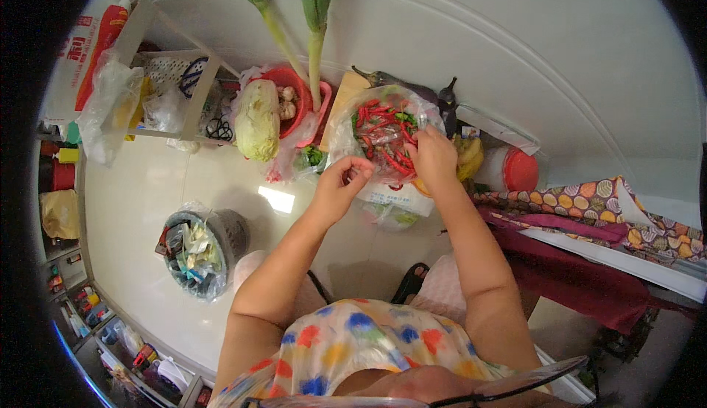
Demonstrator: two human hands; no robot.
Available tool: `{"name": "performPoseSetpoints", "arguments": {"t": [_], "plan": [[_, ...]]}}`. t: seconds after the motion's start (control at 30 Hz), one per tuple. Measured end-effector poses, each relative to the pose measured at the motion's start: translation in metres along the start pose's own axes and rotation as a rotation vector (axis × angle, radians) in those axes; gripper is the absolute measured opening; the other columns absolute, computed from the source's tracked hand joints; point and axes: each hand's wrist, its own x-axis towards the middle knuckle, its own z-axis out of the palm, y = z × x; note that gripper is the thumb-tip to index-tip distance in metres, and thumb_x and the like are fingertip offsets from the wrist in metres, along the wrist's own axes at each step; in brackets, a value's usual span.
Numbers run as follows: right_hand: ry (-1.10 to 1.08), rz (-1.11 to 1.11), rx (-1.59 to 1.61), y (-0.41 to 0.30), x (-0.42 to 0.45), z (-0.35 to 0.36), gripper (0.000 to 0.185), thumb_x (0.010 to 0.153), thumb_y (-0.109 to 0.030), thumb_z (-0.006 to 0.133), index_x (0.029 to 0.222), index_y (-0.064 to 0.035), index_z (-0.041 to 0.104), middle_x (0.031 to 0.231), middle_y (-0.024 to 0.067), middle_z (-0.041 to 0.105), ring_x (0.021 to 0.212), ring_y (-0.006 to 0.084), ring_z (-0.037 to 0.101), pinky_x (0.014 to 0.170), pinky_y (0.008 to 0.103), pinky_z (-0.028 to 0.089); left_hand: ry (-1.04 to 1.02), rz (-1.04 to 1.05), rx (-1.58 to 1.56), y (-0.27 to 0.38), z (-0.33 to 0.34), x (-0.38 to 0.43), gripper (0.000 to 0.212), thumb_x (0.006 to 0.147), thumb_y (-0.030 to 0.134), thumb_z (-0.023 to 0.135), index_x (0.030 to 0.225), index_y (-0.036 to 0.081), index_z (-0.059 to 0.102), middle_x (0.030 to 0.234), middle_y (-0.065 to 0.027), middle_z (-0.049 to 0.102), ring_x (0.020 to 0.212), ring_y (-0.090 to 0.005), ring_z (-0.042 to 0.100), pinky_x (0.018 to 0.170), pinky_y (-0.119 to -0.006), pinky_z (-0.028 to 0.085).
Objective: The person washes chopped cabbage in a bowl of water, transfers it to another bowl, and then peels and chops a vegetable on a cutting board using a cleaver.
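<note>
A clear plastic bag (pixel 342 132) lies open in front of me, full of red chili peppers (pixel 393 156) with some green ones among them. My right hand (pixel 435 156) reaches over its right side, fingertips down at the peppers; whether they grip one is hidden. At the bag's lower left edge is my left hand (pixel 343 184), with fingers curled and thumb near the index finger. I cannot tell if it pinches the plastic. Dark purple eggplants (pixel 409 86) lie behind the bag.
Left of the bag are a napa cabbage (pixel 258 121), garlic (pixel 287 104) in a red basin (pixel 301 98) and tall scallions (pixel 315 49). A lined trash bin (pixel 235 231) stands on the floor. To the right are a red-lidded container (pixel 519 169) and patterned cloth (pixel 585 203).
</note>
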Motion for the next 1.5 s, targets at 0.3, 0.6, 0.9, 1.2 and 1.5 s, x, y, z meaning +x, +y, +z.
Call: {"name": "performPoseSetpoints", "arguments": {"t": [0.3, 0.6, 0.9, 1.2, 1.5], "plan": [[0.017, 0.074, 0.026, 0.002, 0.001, 0.006, 0.018, 0.072, -0.023, 0.065, 0.079, -0.0065, 0.061, 0.083, 0.0095, 0.056, 0.076, 0.0276, 0.057, 0.066, 0.0385, 0.045, -0.021, -0.028, -0.156, 0.007, 0.000, -0.014, 0.011, 0.084, 0.014, 0.056, 0.091, 0.005, 0.057, 0.077, 0.0038, 0.050, 0.069, -0.0054, 0.043, 0.063, -0.019, 0.036], [0.368, -0.137, 0.665, -0.032, -0.007, -0.030, 0.016, 0.071, -0.013, 0.068, 0.078, -0.0037, 0.058, 0.080, 0.0071, 0.056, 0.067, 0.0198, 0.057, 0.059, 0.0308, 0.046, 0.082, -0.028, -0.294, 0.009, 0.013, -0.011, 0.031, 0.086, 0.020, 0.053, 0.113, 0.006, 0.049, 0.106, -0.0054, 0.057, 0.090, -0.0128, 0.053, 0.077, -0.024, 0.040], [-0.094, -0.045, 1.054, -0.066, -0.042, -0.031, 0.016, 0.075, -0.012, 0.066, 0.083, -0.0022, 0.056, 0.071, 0.0026, 0.058, 0.060, 0.0087, 0.051, 0.056, 0.0242, 0.043, 0.131, 0.026, -0.475, 0.009, 0.008, -0.005, 0.036, 0.086, 0.013, 0.055, 0.118, -0.001, 0.045, 0.095, -0.0065, 0.059, 0.087, -0.0119, 0.054, 0.080, -0.025, 0.042], [-0.180, 0.063, 1.316, -0.050, -0.037, -0.008, 0.011, 0.081, -0.008, 0.059, 0.087, -0.0001, 0.055, 0.078, 0.0004, 0.054, 0.069, 0.0065, 0.048, 0.061, 0.0217, 0.040, -0.026, -0.100, -0.179, 0.008, 0.008, -0.017, 0.020, 0.088, 0.015, 0.052, 0.103, 0.002, 0.051, 0.080, -0.0031, 0.057, 0.072, -0.0101, 0.053, 0.064, -0.022, 0.043], [-0.516, 0.157, 1.432, -0.041, -0.037, -0.018, 0.010, 0.083, -0.014, 0.057, 0.082, -0.0037, 0.054, 0.072, -0.0027, 0.050, 0.065, 0.0049, 0.044, 0.058, 0.0197, 0.035, -0.098, 0.025, 0.125, 0.004, -0.001, -0.019, 0.019, 0.087, 0.015, 0.053, 0.098, 0.000, 0.056, 0.079, -0.0009, 0.055, 0.072, -0.0090, 0.049, 0.068, -0.023, 0.042]]}}
